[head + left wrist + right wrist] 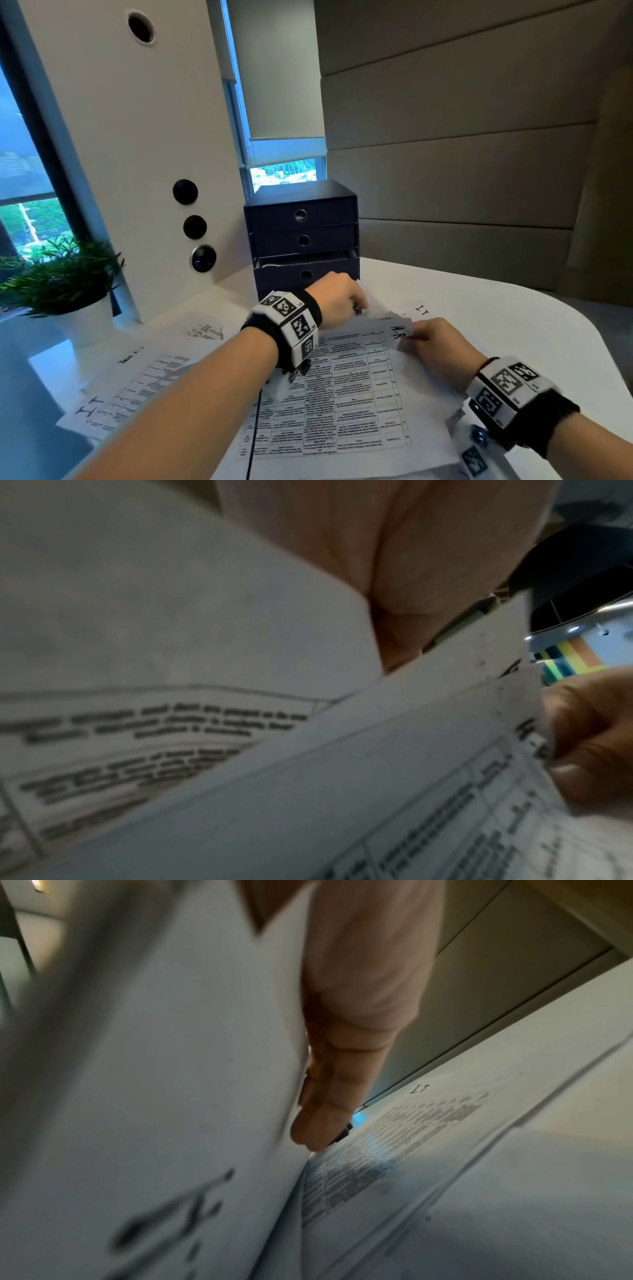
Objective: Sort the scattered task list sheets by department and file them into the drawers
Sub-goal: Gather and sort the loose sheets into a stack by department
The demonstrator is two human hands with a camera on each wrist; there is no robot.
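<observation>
Head view: my left hand (334, 296) curls on the far edge of the H.R sheet (346, 394) at 12 o'clock, and my right hand (433, 337) pinches its H.R corner at 1 o'clock. It lies on the white table (496, 329), just before the navy drawer unit (303, 236), whose bottom drawer (306, 274) stands ajar.

Left wrist view: my palm against blurred sheets.

Right wrist view: my fingers (329, 1107) curl behind the lifted page; an IT sheet (421, 1123) lies flat at 3 o'clock.
</observation>
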